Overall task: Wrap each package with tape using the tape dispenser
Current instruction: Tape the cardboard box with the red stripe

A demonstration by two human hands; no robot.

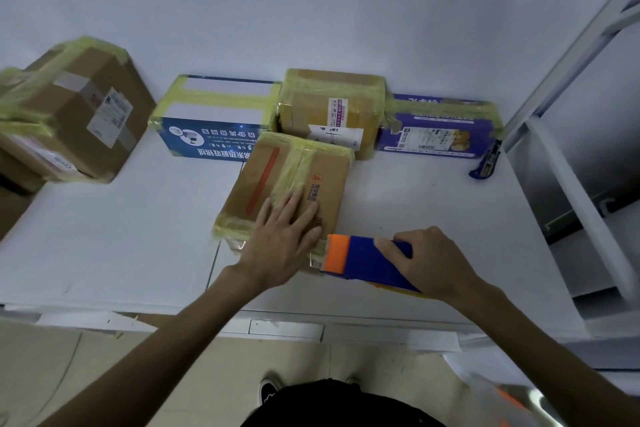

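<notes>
While our left hand lies flat on the lid of the brown package, fingers straight and spread and holding nothing, our right hand has its fingers curled round the blue body of the tape dispenser. Its orange nose sits at the near right edge of the box, seemingly touching it. The package sits on the white table, just in front of the row of already taped boxes along the wall: the blue box, the tan box and the purple box. Yellowish tape already crosses the package's top and runs along its near edge, so we judge that a band along the near side is in hand. To do it well, we should press down firmly with the flat palm so the box cannot slide, set the nose square against the cardboard, and draw the dispenser in one steady pull with the strip taut, so that it does not wrinkle. We should then tilt the blade to cut cleanly and smooth the end down. Our left fingertips should stay clear of the tape's path.
</notes>
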